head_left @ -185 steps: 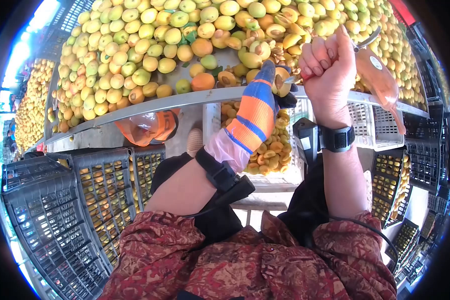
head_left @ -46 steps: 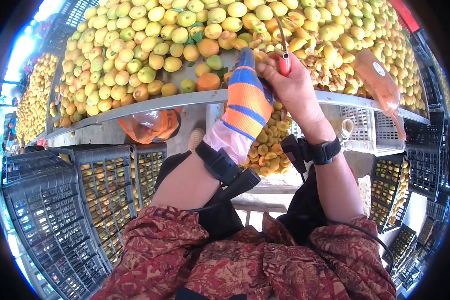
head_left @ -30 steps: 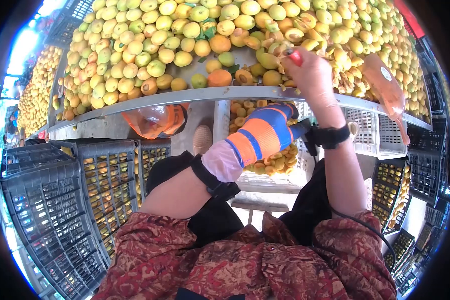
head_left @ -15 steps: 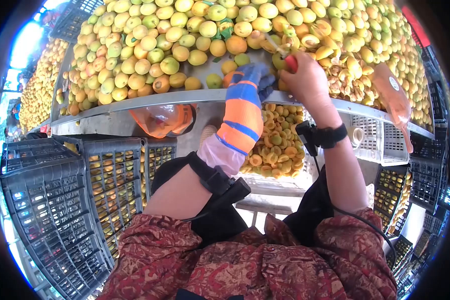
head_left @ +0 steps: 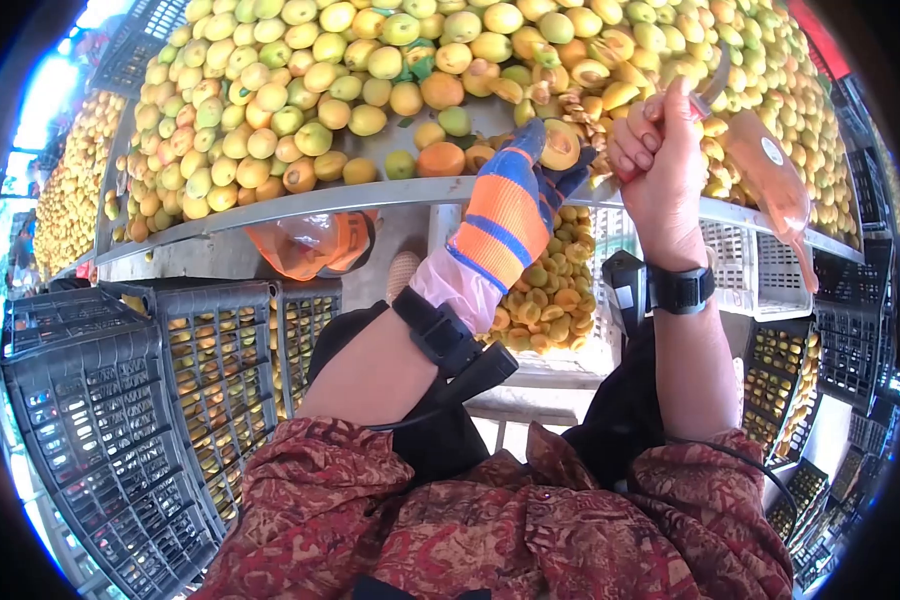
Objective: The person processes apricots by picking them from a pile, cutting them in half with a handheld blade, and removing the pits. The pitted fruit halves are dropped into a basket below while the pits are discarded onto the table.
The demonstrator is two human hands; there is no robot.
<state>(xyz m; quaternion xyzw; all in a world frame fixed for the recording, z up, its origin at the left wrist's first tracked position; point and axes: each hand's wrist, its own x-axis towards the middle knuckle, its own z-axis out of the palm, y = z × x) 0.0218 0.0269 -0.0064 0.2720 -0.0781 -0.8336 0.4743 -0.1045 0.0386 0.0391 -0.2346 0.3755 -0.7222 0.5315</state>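
My left hand (head_left: 532, 178), in a blue and orange glove, holds an apricot (head_left: 560, 147) whose cut face is turned up between thumb and fingers. Just to the right, my bare right hand (head_left: 660, 160) is closed round the red handle of a knife (head_left: 715, 80). Its curved blade points up and away, apart from the fruit. Below my hands, a crate is filled with apricot halves (head_left: 550, 300). Beyond them, a broad heap of whole apricots (head_left: 300, 80) covers the metal table (head_left: 390, 192). Several cut pieces and brown pits lie near the knife.
Black crates (head_left: 80, 420) holding fruit stand at my left, and more are on the right. A white crate (head_left: 730, 265) sits below the table edge. An orange bag (head_left: 315, 240) hangs under the rim at left; a clear orange-tinted bag (head_left: 770, 180) lies over it at right.
My right hand with the knife has moved right, away from the fruit. My left hand has shifted slightly right and now shows an apricot with its cut face up.
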